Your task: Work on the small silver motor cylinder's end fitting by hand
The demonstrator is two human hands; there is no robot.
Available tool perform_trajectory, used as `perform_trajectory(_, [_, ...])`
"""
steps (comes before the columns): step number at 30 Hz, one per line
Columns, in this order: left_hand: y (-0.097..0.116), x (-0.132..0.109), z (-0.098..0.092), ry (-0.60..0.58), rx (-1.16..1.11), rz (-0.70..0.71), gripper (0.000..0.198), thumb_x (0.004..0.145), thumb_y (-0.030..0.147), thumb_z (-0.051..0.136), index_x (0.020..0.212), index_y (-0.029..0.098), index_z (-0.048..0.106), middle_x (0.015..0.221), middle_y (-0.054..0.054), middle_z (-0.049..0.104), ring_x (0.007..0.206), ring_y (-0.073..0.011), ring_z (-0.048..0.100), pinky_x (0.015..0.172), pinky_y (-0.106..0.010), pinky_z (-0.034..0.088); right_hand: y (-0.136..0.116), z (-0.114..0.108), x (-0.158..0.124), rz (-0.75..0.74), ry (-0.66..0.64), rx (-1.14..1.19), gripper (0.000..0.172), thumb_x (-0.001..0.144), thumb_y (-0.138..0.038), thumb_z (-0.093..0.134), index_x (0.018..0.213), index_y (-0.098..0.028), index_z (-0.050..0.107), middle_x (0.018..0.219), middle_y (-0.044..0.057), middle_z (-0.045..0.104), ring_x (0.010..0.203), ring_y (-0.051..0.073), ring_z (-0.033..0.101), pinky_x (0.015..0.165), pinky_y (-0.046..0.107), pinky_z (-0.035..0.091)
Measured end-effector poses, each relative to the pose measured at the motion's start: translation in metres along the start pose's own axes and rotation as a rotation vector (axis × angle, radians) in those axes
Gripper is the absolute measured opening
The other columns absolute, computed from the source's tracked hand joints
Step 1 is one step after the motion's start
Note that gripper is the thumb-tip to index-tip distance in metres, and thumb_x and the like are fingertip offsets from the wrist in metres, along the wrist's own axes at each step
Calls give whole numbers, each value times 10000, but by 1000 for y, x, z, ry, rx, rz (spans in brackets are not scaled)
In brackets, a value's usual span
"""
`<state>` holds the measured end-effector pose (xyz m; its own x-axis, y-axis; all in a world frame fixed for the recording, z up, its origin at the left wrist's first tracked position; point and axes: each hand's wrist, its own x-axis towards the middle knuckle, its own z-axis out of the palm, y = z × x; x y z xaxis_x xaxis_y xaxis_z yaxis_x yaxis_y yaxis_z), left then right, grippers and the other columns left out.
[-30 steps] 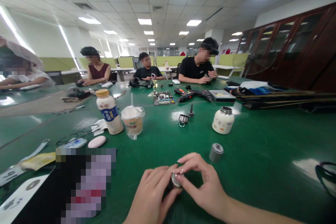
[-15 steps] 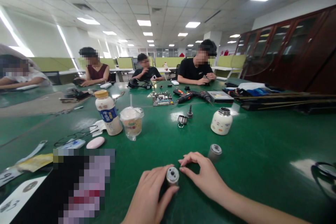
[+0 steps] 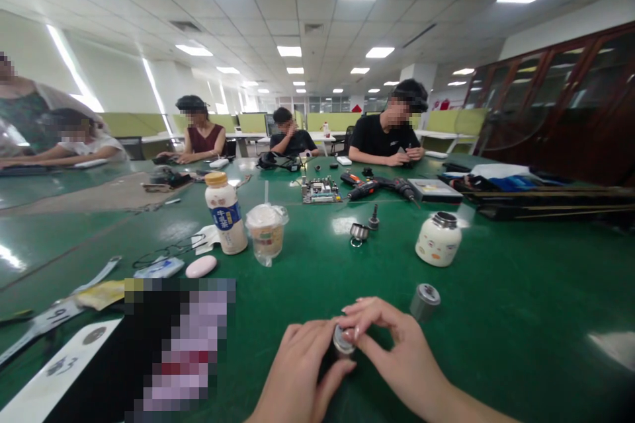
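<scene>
My left hand (image 3: 310, 363) wraps its fingers and thumb around a small cylindrical metal motor (image 3: 343, 347), standing upright on the green table. My right hand (image 3: 389, 350) has its thumb and index finger pinched together over the motor's top face. Whatever is between those fingertips, if anything, is too small or hidden to make out. A second metal motor (image 3: 425, 303) stands upright behind my right hand, apart from it.
A white open flask (image 3: 439, 239), a ringed metal lid (image 3: 358, 234), a plastic cup with straw (image 3: 266, 234) and a drink bottle (image 3: 226, 215) stand beyond. Farther back lie a circuit board (image 3: 321, 190) and power drills (image 3: 380, 185). Several people sit across the table.
My right hand has moved from beside the motor onto its top face, its fingertips now covering part of it. The whole view has shifted, and a standing person shows at the far left.
</scene>
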<state>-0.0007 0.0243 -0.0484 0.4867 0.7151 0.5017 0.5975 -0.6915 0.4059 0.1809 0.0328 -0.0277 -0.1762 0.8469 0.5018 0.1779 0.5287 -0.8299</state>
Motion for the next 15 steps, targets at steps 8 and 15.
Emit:
perform_trajectory(8, [1,-1,1,7,-1,3,387,857,210,693,1217,251,557,1165,-50,708,1050,-234,668,853,-352,542,-4,2,4,-2,12,25,209,808,-163,696,647,-235,584,804,8,780,892,217,713,970,439,462])
perform_trajectory(15, [-2,-1,2,8,24,24,455,847,207,704,1265,247,529,1206,-49,696,1062,-232,668,847,-354,551,-5,1,6,145,57,2,215,722,-208,768,702,-219,554,753,-2,681,824,211,669,784,349,514])
